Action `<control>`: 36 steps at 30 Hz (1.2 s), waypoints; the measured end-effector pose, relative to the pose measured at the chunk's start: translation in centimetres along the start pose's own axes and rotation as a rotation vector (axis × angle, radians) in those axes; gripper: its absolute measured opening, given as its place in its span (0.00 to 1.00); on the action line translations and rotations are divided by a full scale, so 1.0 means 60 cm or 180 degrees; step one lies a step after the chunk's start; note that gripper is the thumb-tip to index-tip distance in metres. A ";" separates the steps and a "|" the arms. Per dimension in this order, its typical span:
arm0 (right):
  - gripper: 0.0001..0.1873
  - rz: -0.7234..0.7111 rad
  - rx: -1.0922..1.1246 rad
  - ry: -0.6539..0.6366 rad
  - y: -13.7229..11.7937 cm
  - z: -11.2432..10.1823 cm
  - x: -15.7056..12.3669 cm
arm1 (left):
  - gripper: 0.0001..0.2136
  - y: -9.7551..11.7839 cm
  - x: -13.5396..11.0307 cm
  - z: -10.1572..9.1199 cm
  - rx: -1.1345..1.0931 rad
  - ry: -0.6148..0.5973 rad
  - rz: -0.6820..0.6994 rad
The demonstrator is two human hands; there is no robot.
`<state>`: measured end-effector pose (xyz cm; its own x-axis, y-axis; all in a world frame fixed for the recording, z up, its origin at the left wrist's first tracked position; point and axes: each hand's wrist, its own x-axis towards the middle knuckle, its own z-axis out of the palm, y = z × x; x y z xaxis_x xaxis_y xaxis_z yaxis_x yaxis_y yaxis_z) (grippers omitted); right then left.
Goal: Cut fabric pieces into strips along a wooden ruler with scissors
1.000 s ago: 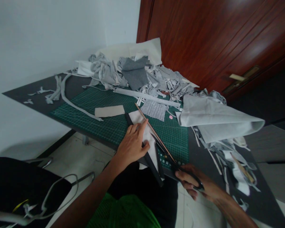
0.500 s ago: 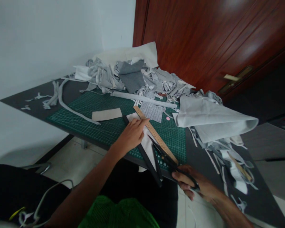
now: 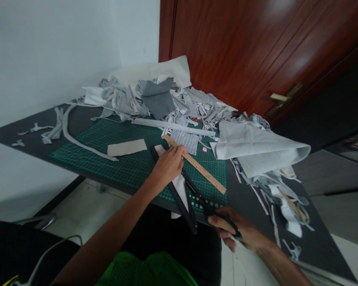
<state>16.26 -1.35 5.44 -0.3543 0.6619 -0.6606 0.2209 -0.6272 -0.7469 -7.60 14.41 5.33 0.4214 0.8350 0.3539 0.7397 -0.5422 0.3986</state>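
Observation:
My left hand (image 3: 168,163) is curled around the middle of a wooden ruler (image 3: 201,170), thumb and fingers closed on it. Below the palm lies a narrow pale cloth piece (image 3: 179,186) with dark strips along its long sides, partly hidden by the hand. My right hand (image 3: 237,227) grips the black handles of a pair of scissors (image 3: 199,196) at the table's front edge. The blades point up and left beside the cloth piece, their tips near my left hand. Both hands work above a green cutting mat (image 3: 131,167).
A beige strip (image 3: 127,147) and a long grey cord-like strip (image 3: 77,139) lie on the mat's left side. Heaped grey and white fabric scraps (image 3: 158,97) line the back. A folded pale cloth (image 3: 256,145) and more offcuts cover the right side, before a wooden door (image 3: 226,47).
The ruler's near end has swung right and away from the scissors. My left fingers have curled in more around it. The whole view has shifted slightly.

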 end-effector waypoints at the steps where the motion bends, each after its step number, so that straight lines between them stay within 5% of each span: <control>1: 0.34 0.0004 0.0027 -0.0050 -0.002 0.003 0.001 | 0.13 0.005 -0.018 0.003 -0.0102 0.0182 -0.0054; 9: 0.33 -0.0126 0.0178 -0.0180 -0.016 0.022 0.013 | 0.28 0.030 -0.120 0.016 -0.0145 0.0617 -0.0404; 15: 0.33 -0.0078 -0.0063 -0.0116 -0.030 0.015 0.016 | 0.29 0.025 -0.118 0.013 -0.0317 0.0403 -0.0319; 23: 0.32 0.0017 -0.0146 -0.0166 -0.046 0.002 0.021 | 0.33 -0.024 -0.105 0.012 -0.0883 0.0129 -0.0059; 36: 0.31 -0.0034 -0.0441 -0.0104 -0.069 0.010 0.021 | 0.39 -0.031 -0.102 0.014 -0.1506 0.0379 -0.0083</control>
<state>14.34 1.85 7.75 -0.3862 0.6529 -0.6515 0.3395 -0.5561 -0.7586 -11.10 10.38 1.70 0.3225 0.8472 0.4222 0.4180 -0.5276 0.7395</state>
